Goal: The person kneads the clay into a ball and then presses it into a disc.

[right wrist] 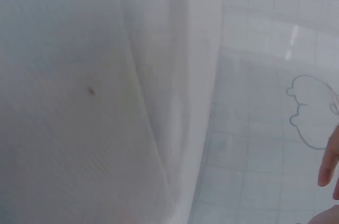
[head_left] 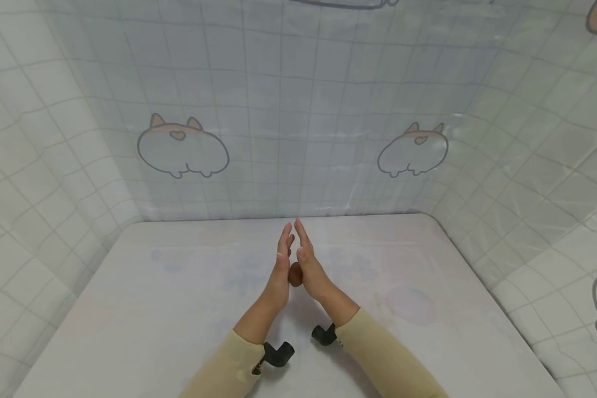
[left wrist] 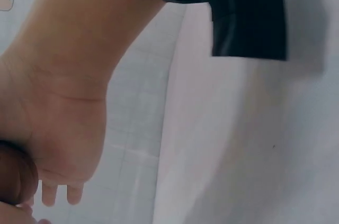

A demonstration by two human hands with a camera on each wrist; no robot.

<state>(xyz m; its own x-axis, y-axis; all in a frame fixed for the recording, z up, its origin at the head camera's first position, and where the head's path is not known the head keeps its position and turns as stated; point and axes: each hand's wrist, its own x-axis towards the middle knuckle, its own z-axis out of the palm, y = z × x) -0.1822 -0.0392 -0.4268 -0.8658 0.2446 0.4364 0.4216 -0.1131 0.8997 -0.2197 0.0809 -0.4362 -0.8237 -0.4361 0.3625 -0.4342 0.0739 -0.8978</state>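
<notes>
Over the middle of the white table, both hands stand palm to palm in the head view, fingers straight and pointing away. A small brown rounded lump (head_left: pixel 296 275) sits between the palms, near their heels. My left hand (head_left: pixel 279 273) touches it from the left, and my right hand (head_left: pixel 312 272) from the right. Above the lump, the fingertips come close together. In the left wrist view the smooth brown lump (left wrist: pixel 17 173) shows against the left palm (left wrist: pixel 66 134), partly cut off by the frame. Only a few fingers (right wrist: pixel 329 163) show at the right edge of the right wrist view.
A white table (head_left: pixel 169 298) with faint pastel prints lies under the hands. Pale grid-patterned sheets (head_left: pixel 298 110) with cartoon animal drawings (head_left: pixel 183 149) enclose it at the back and sides. Black angled devices (head_left: pixel 279 354) sit at both wrists, by the cream sleeves (head_left: pixel 226 367).
</notes>
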